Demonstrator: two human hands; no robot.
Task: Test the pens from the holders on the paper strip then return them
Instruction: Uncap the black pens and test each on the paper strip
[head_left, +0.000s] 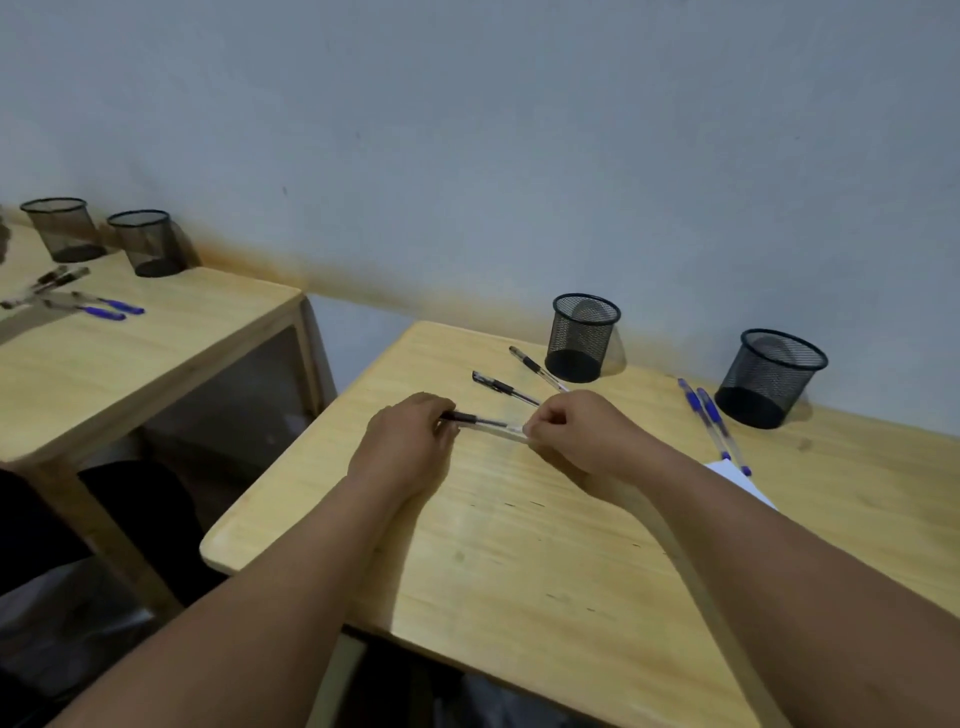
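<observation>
A black pen (485, 423) is held just above the wooden desk (519, 561) by both hands. My left hand (408, 447) grips its black capped end. My right hand (582, 431) pinches its clear barrel end. Two more black pens (506, 388) (537, 369) lie on the desk beyond my hands, beside the left mesh holder (582, 338). Two blue pens (711, 423) lie next to the right mesh holder (769, 376). Both holders look empty. A white paper strip (740, 480) shows partly behind my right forearm.
A second wooden desk (130, 353) stands to the left across a gap, with two mesh holders (148, 241) and several black and blue pens (98, 306) on it. A grey wall runs close behind both desks.
</observation>
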